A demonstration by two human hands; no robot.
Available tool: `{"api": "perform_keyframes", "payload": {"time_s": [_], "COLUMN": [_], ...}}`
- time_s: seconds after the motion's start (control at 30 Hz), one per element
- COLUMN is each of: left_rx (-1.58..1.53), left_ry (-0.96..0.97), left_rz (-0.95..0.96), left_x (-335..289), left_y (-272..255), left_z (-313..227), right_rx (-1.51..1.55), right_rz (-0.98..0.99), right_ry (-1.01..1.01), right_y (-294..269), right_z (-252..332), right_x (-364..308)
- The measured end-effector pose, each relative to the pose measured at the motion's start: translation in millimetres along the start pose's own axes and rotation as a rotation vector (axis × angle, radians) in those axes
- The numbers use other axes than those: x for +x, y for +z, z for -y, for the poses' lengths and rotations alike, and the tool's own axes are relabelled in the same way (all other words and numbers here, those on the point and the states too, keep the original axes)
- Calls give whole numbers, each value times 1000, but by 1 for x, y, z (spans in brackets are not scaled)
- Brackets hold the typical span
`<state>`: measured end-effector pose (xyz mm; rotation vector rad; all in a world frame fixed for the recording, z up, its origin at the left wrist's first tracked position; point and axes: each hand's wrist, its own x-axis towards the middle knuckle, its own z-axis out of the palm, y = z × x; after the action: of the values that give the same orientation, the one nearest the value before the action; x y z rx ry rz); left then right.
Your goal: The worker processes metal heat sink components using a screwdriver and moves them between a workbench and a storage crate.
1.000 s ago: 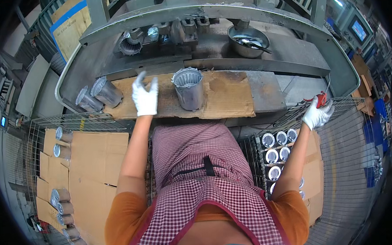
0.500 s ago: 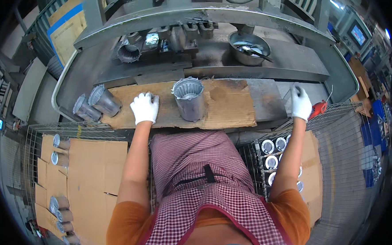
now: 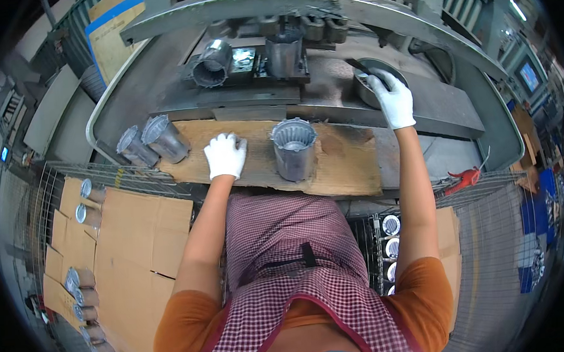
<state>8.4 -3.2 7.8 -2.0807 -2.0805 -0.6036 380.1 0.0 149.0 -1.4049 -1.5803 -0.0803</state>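
Note:
My left hand [image 3: 226, 156], in a white glove, lies on the brown cardboard sheet [image 3: 348, 166] with its fingers spread and slightly bent, holding nothing. To its right stands a grey ribbed metal cylinder [image 3: 295, 155], open end up and apart from the hand. My right hand [image 3: 393, 100], also gloved in white, reaches over the metal bowl [image 3: 366, 94] on the machine bed. Its fingers are closed around a slim dark-handled tool [image 3: 356, 65], whose tip points up and left. The hand hides the rest of the tool and part of the bowl.
Two more cylinders [image 3: 165, 140] lean at the cardboard's left end. Another lies on its side [image 3: 212, 65] by the machine blocks. A heavy crossbar [image 3: 311, 1] spans above. A red-handled tool [image 3: 466, 178] hangs at right. Wire baskets with cardboard [image 3: 138, 228] and round parts flank me.
My right hand has moved up and left from the right side to the bowl and taken hold of the dark-handled tool. My left hand stays on the cardboard. The view has shifted slightly.

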Motion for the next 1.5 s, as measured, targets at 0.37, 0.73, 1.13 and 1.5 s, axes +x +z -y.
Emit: {"api": "perform_keyframes", "payload": {"time_s": [0.37, 0.73, 1.13, 1.5], "left_rx": [-119, -338, -524, -681], "left_ry": [-40, -104, 235, 744], "left_rz": [-22, -116, 153, -71], "left_x": [1, 0, -44, -91], "left_y": [8, -2, -68, -115], "left_z": [11, 13, -85, -105], "right_rx": [19, 2, -674, 265], "right_rz": [88, -38, -63, 46], "right_ry": [-105, 140, 193, 497], "right_y": [66, -20, -49, -46], "right_z": [62, -29, -84, -12], "right_x": [80, 59, -57, -218]}}
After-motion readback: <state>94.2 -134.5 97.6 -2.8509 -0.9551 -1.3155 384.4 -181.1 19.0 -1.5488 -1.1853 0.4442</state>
